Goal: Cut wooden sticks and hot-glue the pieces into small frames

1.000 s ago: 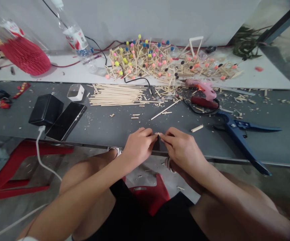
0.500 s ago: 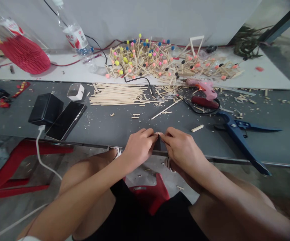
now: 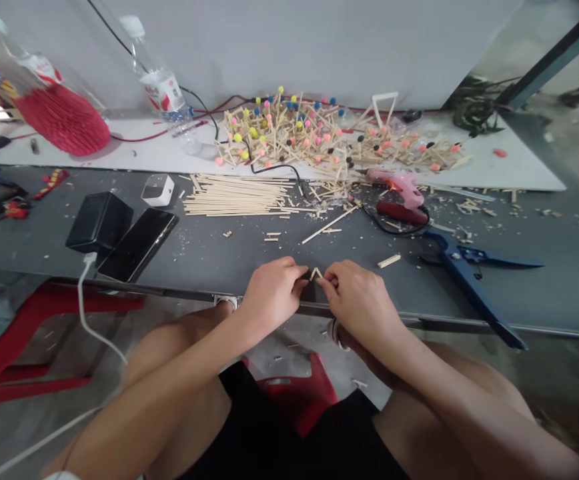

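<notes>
We see both hands up front, fingertips pinching: left hand (image 3: 275, 293) on one leg, right hand (image 3: 359, 293) on the other leg of a small V-shaped stick piece (image 3: 315, 271), point away from us, held between them over the near edge of the worktop (image 3: 209, 263). Short cut sticks (image 3: 388, 261) lie just right of the right hand, blue shears (image 3: 469, 270) further right. Beyond: loose sticks (image 3: 239, 197), pink glue gun (image 3: 407, 189), ball-tipped stick pile (image 3: 289, 130) on a white board (image 3: 524, 160). Phone (image 3: 138, 244) lies left, near a black box (image 3: 100, 221).
</notes>
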A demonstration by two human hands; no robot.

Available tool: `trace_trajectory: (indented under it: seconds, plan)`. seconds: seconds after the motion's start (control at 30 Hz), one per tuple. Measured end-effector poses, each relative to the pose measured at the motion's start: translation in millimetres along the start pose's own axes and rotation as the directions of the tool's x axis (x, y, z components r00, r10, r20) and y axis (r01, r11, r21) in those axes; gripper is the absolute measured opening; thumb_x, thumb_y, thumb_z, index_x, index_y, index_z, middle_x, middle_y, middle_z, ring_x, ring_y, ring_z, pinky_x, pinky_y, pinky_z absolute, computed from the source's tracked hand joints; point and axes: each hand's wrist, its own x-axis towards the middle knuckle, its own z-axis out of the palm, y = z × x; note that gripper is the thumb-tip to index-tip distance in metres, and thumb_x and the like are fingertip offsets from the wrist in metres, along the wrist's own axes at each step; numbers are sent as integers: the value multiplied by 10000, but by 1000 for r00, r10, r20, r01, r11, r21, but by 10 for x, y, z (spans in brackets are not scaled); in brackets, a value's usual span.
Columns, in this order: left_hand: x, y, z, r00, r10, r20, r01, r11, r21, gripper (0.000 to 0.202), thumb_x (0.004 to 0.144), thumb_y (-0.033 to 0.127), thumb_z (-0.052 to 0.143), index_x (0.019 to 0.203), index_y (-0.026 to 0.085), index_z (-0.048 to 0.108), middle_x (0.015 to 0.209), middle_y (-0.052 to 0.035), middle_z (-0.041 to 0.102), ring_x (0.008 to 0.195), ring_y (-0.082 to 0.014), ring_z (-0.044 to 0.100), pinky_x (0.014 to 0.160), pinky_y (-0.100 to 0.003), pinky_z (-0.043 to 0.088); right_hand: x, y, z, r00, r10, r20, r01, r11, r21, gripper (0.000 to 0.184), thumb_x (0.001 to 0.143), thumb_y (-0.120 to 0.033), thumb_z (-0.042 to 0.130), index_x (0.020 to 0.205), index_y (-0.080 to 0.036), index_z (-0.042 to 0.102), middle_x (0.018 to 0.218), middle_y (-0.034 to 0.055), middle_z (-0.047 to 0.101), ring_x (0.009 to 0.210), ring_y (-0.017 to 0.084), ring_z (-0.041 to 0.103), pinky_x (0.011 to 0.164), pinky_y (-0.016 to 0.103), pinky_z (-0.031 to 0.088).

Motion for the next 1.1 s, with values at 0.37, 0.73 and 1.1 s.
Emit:
trace_trajectory:
  seconds: [0.37, 0.73, 1.1]
  plan:
    - [-19, -41, -27, 992, -90, -92, 83, 993, -83, 131, 867, 187, 648, 894, 209, 774, 772, -31, 705, 684, -170, 649, 638, -299, 474, 11, 62, -57, 998, 43, -42, -45, 999, -28, 166, 932, -205, 520, 801, -159, 610, 778, 62, 646, 639, 173, 562, 579, 290, 284]
    - [-1, 24, 69, 995, -35, -96, 37, 999, 15, 115, 855, 311, 694, 865, 207, 743, 779, -30, 682, 675, -169, 632, 563, -274, 415, 21, 127, -8, 999, 23, -45, -21, 998, 54, 132, 901, -214, 570, 805, -168, 648, 763, 47, 671, 680, 180, 590, 612, 287, 319]
    - [72, 20, 96, 983, -29, -179, 19, 998, -61, 164, 915, 193, 552, 823, 173, 687, 782, -49, 688, 694, -165, 643, 631, -277, 467, 25, 152, 6, 995, 37, -97, -24, 991, 133, 160, 912, -226, 534, 804, -172, 640, 753, 45, 663, 670, 176, 580, 621, 291, 339]
